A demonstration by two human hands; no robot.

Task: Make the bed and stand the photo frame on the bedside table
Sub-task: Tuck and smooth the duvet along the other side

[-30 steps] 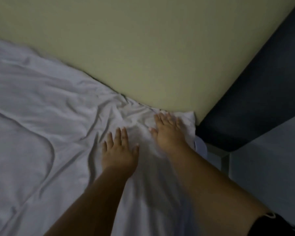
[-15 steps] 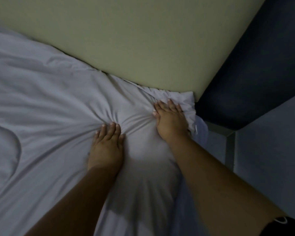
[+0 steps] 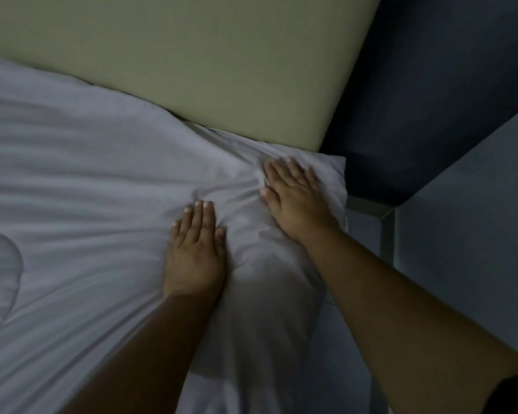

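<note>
The left hand (image 3: 196,249) lies flat on the white fabric duvet (image 3: 72,189), palm down. Its fingers are straight and close together and they grasp nothing. The right hand (image 3: 296,198) is also flat and released, with the fingers a little spread. It presses the far corner of the duvet, near the edge of the bed.

Between the two hands the fabric rises in a soft bulge, and short tight wrinkles run from the fingertips of both hands. To the left of the left hand, long shallow folds go across the duvet toward the left side of the view. One curved seam or crease shows at the far left.

The duvet covers the bed up to a pale yellow-green flat headboard (image 3: 192,55), and its upper edge touches this panel. The corner under the right hand reaches just beside the end of the headboard. To the right of the headboard there is a dark blue wall panel (image 3: 431,100). Below it stands a pale grey metal post (image 3: 387,234), next to a grey-blue flat surface (image 3: 476,234); what this surface is, I cannot tell.
</note>
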